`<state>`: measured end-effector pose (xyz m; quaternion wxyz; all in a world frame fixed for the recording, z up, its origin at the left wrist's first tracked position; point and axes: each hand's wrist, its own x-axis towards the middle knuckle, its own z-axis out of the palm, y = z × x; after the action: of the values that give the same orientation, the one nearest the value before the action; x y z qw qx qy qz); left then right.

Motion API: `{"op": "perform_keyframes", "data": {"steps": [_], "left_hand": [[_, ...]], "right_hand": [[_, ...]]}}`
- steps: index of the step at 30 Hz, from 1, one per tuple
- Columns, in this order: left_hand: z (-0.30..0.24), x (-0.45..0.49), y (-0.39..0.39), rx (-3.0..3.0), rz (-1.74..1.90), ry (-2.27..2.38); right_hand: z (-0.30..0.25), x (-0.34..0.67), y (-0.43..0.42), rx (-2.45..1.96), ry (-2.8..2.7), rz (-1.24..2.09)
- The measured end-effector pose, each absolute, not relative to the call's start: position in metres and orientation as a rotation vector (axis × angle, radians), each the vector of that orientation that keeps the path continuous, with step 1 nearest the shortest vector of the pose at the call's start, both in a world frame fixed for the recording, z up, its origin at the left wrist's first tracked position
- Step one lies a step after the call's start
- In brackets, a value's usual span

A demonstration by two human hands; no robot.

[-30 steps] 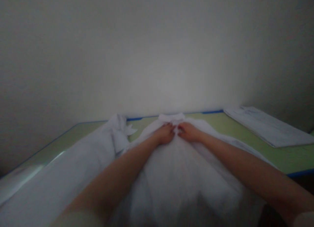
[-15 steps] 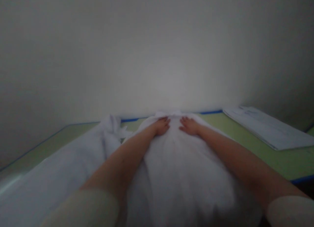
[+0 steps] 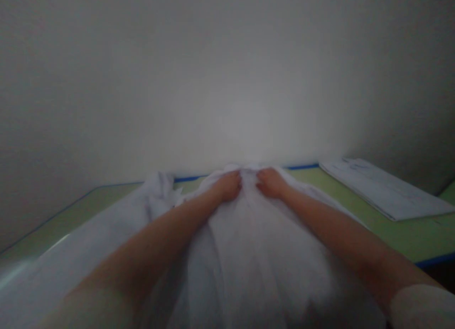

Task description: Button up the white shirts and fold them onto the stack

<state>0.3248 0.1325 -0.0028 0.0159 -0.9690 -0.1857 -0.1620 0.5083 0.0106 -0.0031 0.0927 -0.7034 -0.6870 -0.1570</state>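
Observation:
A large white cloth (image 3: 245, 253) lies over the green table and runs down toward me, with long folds along its middle. At its far end, my left hand (image 3: 231, 184) has its fingers curled into the fabric. Across a narrow gap, my right hand (image 3: 270, 182) also grips the cloth with bent fingers. Gathered fabric shows between the two hands. Both arms are stretched far forward. The picture is dim and soft, so the fingertips are hard to make out.
Another white cloth (image 3: 103, 239) lies bunched on the left. A flat folded white stack (image 3: 387, 189) lies at the right of the green table (image 3: 401, 236), which has blue edging. A pale wall (image 3: 227, 82) rises directly behind it.
My fingers, spread flat on the cloth before, have curled in and closed on it. The left forearm has swung a little outward to the left.

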Motion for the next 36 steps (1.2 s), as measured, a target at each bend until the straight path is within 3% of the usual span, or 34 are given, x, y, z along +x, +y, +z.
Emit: {"op": "perform_keyframes", "data": {"steps": [8,14,36], "left_hand": [[0.005,0.295,0.063,-3.167,-0.335,-0.771],[-0.007,0.294,0.039,-3.113,-0.432,-0.935],[-0.015,0.294,0.038,-3.343,-0.542,-1.047]], "right_hand": [[-0.003,0.439,-0.019,-2.205,-2.048,-0.088],[-0.011,0.432,-0.026,-2.328,-1.831,-0.127],[-0.011,0.426,-0.044,-2.072,-1.661,-0.012]]}}
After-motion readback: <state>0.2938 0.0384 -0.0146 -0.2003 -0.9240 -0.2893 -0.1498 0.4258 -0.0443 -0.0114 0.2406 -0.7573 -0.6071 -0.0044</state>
